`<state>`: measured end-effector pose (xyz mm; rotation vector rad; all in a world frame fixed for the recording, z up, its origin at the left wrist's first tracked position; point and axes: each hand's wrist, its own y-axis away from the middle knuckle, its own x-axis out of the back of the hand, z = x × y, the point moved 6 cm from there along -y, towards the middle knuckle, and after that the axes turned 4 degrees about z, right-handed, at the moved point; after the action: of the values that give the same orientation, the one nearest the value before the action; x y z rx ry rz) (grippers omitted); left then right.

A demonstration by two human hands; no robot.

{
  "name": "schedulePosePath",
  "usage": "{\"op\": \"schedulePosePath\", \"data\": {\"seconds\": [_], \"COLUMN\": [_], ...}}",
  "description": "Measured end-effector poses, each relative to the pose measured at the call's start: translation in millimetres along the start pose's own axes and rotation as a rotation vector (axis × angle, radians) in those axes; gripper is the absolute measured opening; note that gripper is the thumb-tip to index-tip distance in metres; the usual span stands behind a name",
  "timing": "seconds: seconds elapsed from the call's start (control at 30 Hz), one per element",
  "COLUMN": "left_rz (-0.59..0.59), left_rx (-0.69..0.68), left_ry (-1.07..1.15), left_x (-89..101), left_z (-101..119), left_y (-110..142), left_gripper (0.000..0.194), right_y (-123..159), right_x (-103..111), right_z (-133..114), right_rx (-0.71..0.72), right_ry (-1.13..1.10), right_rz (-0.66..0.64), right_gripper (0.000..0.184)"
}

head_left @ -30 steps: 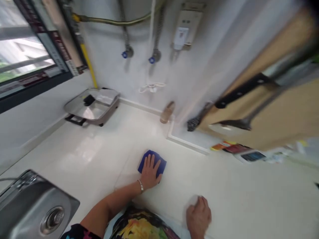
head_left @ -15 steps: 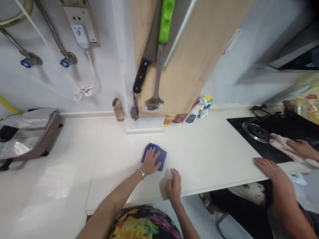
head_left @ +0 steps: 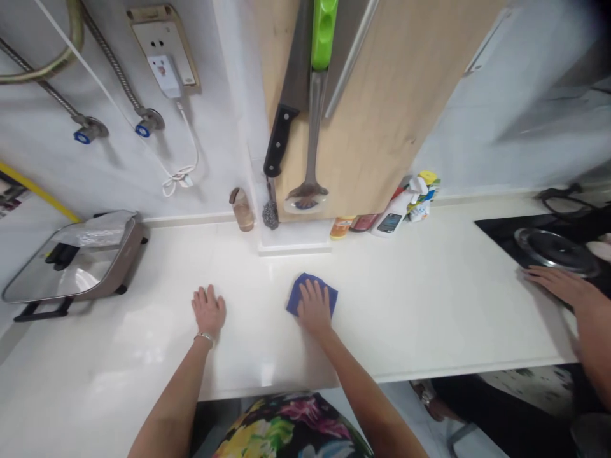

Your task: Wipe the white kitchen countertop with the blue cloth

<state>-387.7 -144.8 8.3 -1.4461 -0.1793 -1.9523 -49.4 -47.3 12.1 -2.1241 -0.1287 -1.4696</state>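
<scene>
A folded blue cloth (head_left: 298, 289) lies on the white countertop (head_left: 405, 299) in front of me. My right hand (head_left: 315, 308) presses flat on top of it, fingers stretched out. My left hand (head_left: 208, 310), with a bracelet at the wrist, rests flat on the bare counter to the left of the cloth, fingers spread and holding nothing.
An electric pan with a glass lid (head_left: 76, 264) stands at the left. Bottles (head_left: 398, 210), a knife (head_left: 281, 127) and a green-handled ladle (head_left: 312, 127) are at the back wall. Another person's hand (head_left: 556, 283) lies by the black hob (head_left: 548, 245) at the right.
The cloth has passed from under my left hand to under my right hand. My left hand has moved left onto the bare counter. The view has shifted slightly.
</scene>
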Motion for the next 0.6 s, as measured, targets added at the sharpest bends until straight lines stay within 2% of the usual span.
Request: {"op": "schedulePosePath", "data": {"seconds": [0.1,0.17,0.27,0.37,0.47,0.6], "left_rz": [0.006,0.032,0.063,0.077,0.095,0.112], "left_rx": [-0.003,-0.016,-0.024,-0.024,-0.025,-0.042], "left_ry": [-0.053,-0.067,-0.064,-0.054,-0.055,-0.056], "left_x": [3.2,4.4,5.6,6.7,8.5,10.9], "left_z": [-8.8,-7.1,-3.8,-3.0,-2.0,1.6], "left_y": [4.7,6.6,6.4,4.6,3.5,2.6], "left_gripper": [0.065,0.065,0.065,0.064,0.063,0.062], "right_y": [2.8,1.1,-10.5,-29.7,-52.9,-83.7], "right_x": [-5.0,-3.5,-0.3,-2.8,-8.7,-14.3], "right_z": [22.0,48.6,95.4,128.8,145.0,154.9], "right_rx": [0.071,0.073,-0.034,-0.141,-0.218,-0.271], "right_ry": [0.038,0.071,0.134,0.168,0.178,0.159], "right_rz": [-0.039,-0.042,-0.010,0.026,0.063,0.088], "right_gripper": [0.055,0.055,0.054,0.055,0.056,0.058]}}
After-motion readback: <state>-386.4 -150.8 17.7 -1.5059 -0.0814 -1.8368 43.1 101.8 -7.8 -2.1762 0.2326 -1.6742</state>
